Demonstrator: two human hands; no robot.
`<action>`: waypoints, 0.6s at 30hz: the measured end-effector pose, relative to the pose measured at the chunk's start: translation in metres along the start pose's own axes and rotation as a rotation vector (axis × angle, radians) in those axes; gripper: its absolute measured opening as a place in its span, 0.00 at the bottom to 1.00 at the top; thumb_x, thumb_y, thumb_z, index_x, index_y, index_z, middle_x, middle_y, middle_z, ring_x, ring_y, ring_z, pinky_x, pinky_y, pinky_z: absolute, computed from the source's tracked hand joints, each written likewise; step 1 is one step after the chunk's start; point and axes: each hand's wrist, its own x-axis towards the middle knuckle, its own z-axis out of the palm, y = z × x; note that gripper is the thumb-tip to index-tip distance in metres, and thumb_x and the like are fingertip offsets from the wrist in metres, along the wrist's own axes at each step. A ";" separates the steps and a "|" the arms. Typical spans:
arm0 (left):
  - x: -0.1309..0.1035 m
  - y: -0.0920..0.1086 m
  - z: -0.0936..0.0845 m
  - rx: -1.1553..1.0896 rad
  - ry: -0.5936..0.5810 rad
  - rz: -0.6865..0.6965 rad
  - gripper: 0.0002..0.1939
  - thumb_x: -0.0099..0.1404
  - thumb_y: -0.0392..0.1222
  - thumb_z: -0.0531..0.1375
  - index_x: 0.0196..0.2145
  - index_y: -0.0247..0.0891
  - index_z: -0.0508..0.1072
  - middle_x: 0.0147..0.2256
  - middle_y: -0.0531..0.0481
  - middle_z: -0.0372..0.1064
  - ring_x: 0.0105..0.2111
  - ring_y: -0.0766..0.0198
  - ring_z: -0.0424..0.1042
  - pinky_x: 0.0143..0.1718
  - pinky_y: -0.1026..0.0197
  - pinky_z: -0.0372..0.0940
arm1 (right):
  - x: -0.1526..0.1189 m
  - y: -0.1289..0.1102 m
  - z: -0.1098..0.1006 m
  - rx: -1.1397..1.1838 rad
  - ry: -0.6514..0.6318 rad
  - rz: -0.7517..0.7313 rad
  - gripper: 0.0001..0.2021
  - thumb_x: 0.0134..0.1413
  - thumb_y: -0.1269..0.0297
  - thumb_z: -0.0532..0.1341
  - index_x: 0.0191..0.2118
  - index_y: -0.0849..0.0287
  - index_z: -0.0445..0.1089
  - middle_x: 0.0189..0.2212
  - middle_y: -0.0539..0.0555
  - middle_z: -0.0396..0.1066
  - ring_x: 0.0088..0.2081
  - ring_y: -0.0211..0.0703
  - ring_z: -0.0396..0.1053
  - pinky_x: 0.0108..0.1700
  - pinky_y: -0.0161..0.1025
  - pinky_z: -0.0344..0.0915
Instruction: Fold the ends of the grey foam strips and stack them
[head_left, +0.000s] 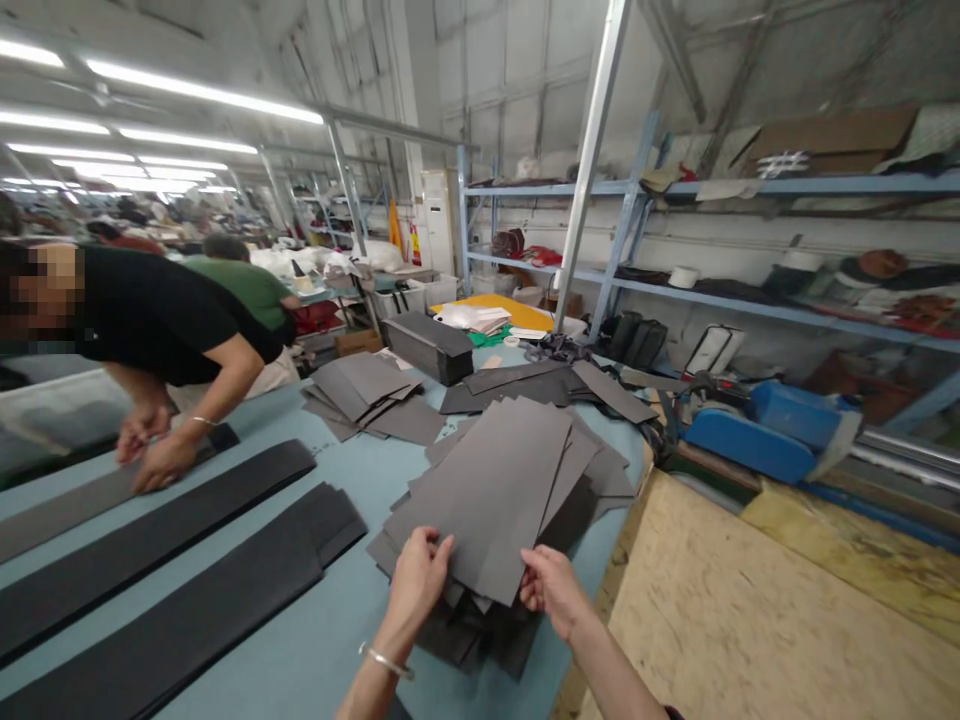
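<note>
My left hand [421, 572] is half curled at the near left edge of the top grey sheet [491, 480], thumb toward its face; what the fingers do beneath I cannot tell. My right hand [553, 588] is closed in a pinch, thumb and bent fingers on the sheet's edge by its near right corner. A pale bangle [386, 662] circles my left wrist.

The sheet lies flat, uppermost on an uneven pile of similar grey pieces [592, 465], whose edges and corners jut out at different angles. The pile stands on a light blue tabletop [397, 465], near its right edge. Beyond it lie long dark pieces [517, 388], and farther left a fanned group of grey sheets [360, 390], with a neat block of stacked dark pieces [427, 345] behind.

To my left, two long dark strips [172, 535] run side by side along the table. Past them a co-worker in a black shirt [187, 310] bends over a greyer strip [67, 515], both hands on or just above it. Another person in green [232, 290] is farther back. On my right are a pale wooden board [772, 610] and, behind, blue-framed shelves [720, 295] loaded with materials.
</note>
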 end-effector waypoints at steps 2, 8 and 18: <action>0.003 0.007 -0.006 0.097 -0.109 -0.042 0.18 0.65 0.53 0.49 0.41 0.36 0.67 0.35 0.43 0.70 0.39 0.53 0.71 0.43 0.53 0.63 | 0.000 -0.005 -0.003 -0.070 0.087 -0.021 0.17 0.45 0.53 0.65 0.31 0.58 0.60 0.18 0.48 0.66 0.18 0.37 0.67 0.16 0.28 0.53; -0.007 0.035 -0.008 0.498 -0.019 0.033 0.13 0.65 0.50 0.52 0.38 0.37 0.66 0.42 0.38 0.68 0.45 0.47 0.68 0.40 0.53 0.61 | -0.006 0.004 -0.002 0.133 0.244 -0.079 0.24 0.43 0.53 0.69 0.43 0.57 0.60 0.25 0.47 0.69 0.25 0.37 0.69 0.27 0.34 0.69; 0.006 0.023 0.003 0.400 -0.132 0.019 0.17 0.65 0.51 0.49 0.41 0.37 0.69 0.42 0.38 0.71 0.45 0.50 0.70 0.45 0.54 0.62 | 0.083 -0.098 -0.040 0.079 0.189 -0.207 0.15 0.46 0.57 0.66 0.37 0.60 0.66 0.26 0.50 0.71 0.22 0.34 0.67 0.26 0.32 0.67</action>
